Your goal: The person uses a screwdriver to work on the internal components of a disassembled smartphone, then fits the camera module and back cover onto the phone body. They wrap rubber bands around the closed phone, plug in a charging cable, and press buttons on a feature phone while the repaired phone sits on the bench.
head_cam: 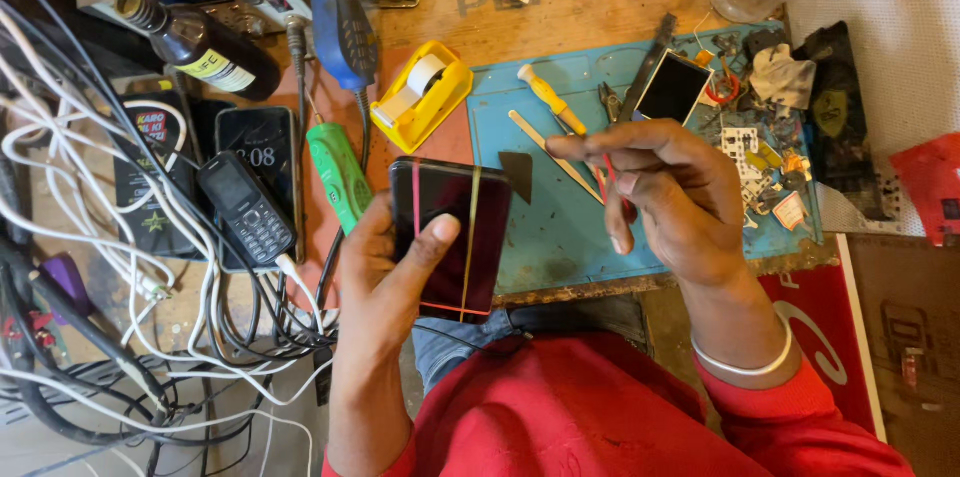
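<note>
Head view: I see the left hand (385,267) clamped around a dark smartphone (450,237), thumb pressed on its glass, held above the bench edge beside the blue work mat (560,227). The right hand (665,202) hovers over the mat, fingers pinched together on a thin red tool (608,169). A yellow screwdriver (552,100) lies on the mat.

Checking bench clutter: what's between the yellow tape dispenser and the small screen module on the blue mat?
Head view: between the yellow tape dispenser and the screen module lie a yellow-handled screwdriver and tweezers on the blue mat.
</note>
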Demonstrator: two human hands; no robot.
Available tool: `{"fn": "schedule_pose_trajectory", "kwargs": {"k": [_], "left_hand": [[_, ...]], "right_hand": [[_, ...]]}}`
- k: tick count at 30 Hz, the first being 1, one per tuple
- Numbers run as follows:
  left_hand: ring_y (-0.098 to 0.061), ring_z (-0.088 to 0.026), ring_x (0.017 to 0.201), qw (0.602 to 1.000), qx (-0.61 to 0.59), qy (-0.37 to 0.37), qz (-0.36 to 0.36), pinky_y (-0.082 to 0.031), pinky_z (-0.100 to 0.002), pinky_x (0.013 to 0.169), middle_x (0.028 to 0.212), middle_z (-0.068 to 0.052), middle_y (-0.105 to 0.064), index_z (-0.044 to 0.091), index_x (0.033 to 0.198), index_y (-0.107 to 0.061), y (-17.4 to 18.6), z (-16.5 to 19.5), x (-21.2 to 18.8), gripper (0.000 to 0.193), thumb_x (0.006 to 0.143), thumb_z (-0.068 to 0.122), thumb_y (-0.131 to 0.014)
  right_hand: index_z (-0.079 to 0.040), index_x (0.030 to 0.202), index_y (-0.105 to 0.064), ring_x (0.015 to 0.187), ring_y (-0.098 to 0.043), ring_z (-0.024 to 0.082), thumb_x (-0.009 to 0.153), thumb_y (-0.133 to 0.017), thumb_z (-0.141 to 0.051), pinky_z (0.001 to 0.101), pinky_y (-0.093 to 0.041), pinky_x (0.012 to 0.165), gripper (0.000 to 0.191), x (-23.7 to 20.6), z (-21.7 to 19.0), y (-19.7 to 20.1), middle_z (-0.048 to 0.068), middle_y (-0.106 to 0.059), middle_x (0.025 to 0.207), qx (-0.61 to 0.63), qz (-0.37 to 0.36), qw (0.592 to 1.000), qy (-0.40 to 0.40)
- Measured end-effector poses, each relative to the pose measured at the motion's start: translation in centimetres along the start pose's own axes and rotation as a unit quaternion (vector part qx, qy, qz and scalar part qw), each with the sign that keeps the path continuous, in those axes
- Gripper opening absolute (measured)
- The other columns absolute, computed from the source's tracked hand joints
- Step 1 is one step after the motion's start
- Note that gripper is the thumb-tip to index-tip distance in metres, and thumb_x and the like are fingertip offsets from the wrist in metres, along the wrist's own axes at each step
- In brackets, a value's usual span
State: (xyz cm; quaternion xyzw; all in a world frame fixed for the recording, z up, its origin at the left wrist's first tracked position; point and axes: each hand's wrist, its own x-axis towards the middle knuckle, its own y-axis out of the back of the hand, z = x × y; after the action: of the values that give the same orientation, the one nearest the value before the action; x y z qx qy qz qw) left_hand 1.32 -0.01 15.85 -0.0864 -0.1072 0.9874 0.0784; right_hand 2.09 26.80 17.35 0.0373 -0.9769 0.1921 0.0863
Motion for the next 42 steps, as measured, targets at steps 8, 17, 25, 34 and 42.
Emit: {"fn": "schedule_pose_trajectory", "kwargs": {"k": [8,17,25,34,42], "left_hand": [[-0.068,-0.009,0.091,0.998,0.052,-0.016,-0.045,-0.056,-0.025,0.078,0.102,-0.005,-0.074,-0.002,0.119,-0.063,-1.1,1.3,0.3,0.036,0.092,0.016,-0.078],[-0.072,-0.015,0.074,0.885,0.423,-0.155,-0.12,-0.052,-0.029,0.064,0.087,-0.01,-0.074,0.005,0.12,-0.07,-2.9,3.1,-1.1,0.042,0.086,0.024,-0.086],[-0.068,-0.011,0.097,0.983,-0.013,-0.149,0.102,-0.055,-0.025,0.091,0.11,-0.007,-0.074,-0.002,0.121,-0.064,0.0,3.5,-0.9,0.028,0.098,0.009,-0.076],[-0.064,-0.009,0.105,0.979,-0.047,-0.179,0.086,-0.05,-0.023,0.099,0.115,-0.004,-0.071,-0.001,0.124,-0.063,-2.4,-0.3,-0.4,0.028,0.101,0.009,-0.075],[-0.07,-0.009,0.097,0.987,0.072,-0.141,0.036,-0.057,-0.024,0.089,0.107,-0.006,-0.075,0.0,0.122,-0.063,-3.3,1.1,-1.4,0.034,0.093,0.008,-0.078]], "right_hand": [[-0.008,0.101,-0.055,0.074,-0.078,0.028,0.091,-0.082,-0.008,0.0465,-0.066,0.097,0.029,0.2,2.5,1.5,0.02,-0.069,0.082,-0.005,-0.03,0.998,0.047],[0.0,0.133,-0.06,0.126,-0.07,0.031,0.088,-0.082,-0.038,0.0425,-0.054,0.109,0.063,1.4,0.0,-0.4,0.018,-0.069,0.136,-0.297,-0.279,0.912,0.051],[-0.011,0.075,-0.063,0.063,-0.05,0.016,0.114,-0.053,-0.042,0.0362,-0.046,0.079,0.051,-2.3,-1.8,8.1,0.003,-0.06,0.063,0.107,-0.017,0.988,0.106],[-0.01,0.142,-0.056,0.119,-0.062,0.014,0.114,-0.052,-0.038,0.0464,-0.054,0.108,0.04,-3.2,-0.1,11.5,0.003,-0.062,0.139,0.362,0.082,0.92,0.128],[-0.009,0.153,-0.041,0.154,-0.035,0.031,0.089,-0.065,-0.075,0.0595,-0.046,0.118,0.095,0.0,-1.9,0.4,0.007,-0.043,0.156,0.027,-0.104,0.992,0.064]]}}
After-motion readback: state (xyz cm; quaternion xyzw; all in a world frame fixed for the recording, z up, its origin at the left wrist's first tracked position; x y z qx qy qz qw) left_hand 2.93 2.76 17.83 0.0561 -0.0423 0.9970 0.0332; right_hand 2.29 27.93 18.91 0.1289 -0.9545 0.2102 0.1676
